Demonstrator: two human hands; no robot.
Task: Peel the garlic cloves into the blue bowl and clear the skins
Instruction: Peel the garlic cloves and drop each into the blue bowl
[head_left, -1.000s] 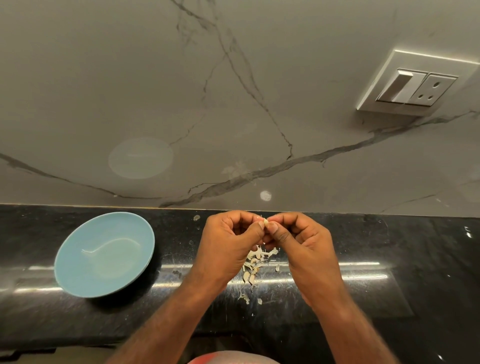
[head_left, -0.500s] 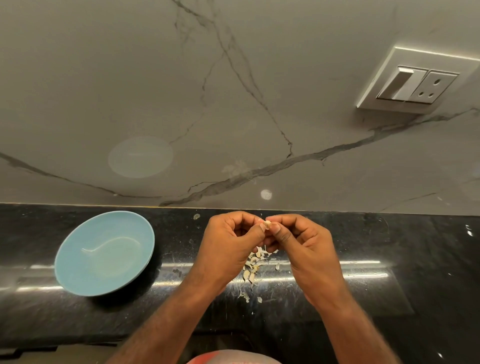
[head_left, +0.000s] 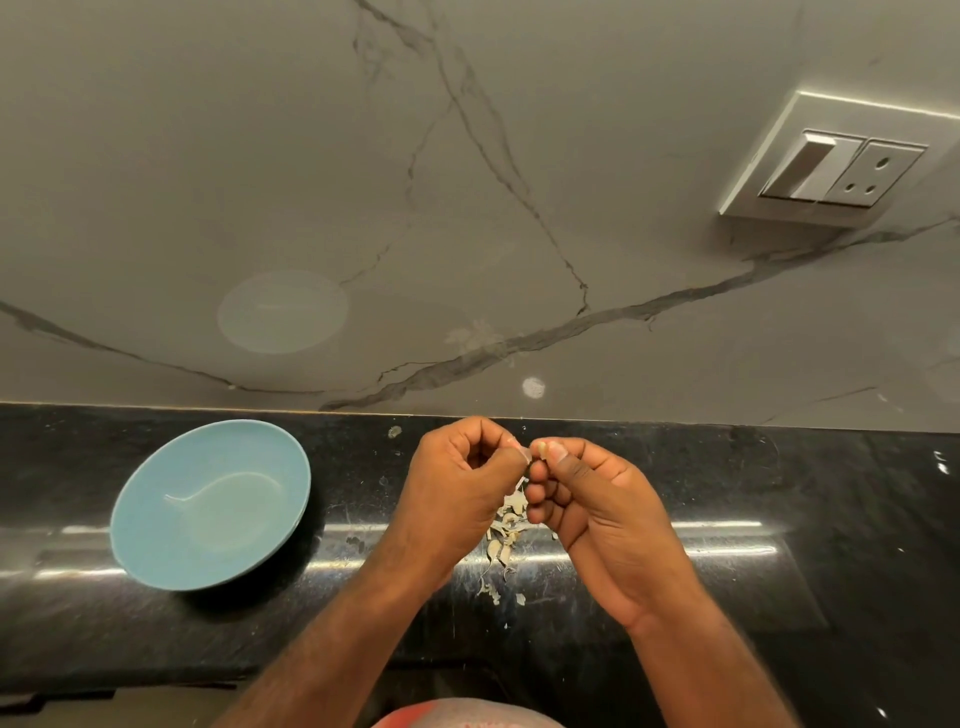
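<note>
Head view, from the left: a round, shallow light-blue bowl (head_left: 171, 467) sits on the polished black stone surface (head_left: 779, 519). No clove shows in it, so I judge the peeling to be at an early stage. It stands well apart from the work but within easy reach for dropping in a finished clove.

Right of it, at centre frame, the left hand (head_left: 457, 499) has its fingers (head_left: 467, 441) curled in, with thumb and forefinger pinching a small pale garlic clove (head_left: 537, 448) that is mostly hidden. The right hand (head_left: 597, 514) meets it tip to tip, its fingers (head_left: 587, 457) also curled and its thumb nail set against the clove, probably to pick at the skin. Both hands are held above the surface, so torn bits fall in one place: a loose heap of papery, off-white skins (head_left: 506, 530) lies directly beneath them and trails toward the lower edge.

The surface is glossy, with bright streaks of reflected light and scattered specks. Behind it rises a grey marble wall (head_left: 467, 182) with dark veins, and a white switch-and-socket plate (head_left: 841, 166) is at upper right.
</note>
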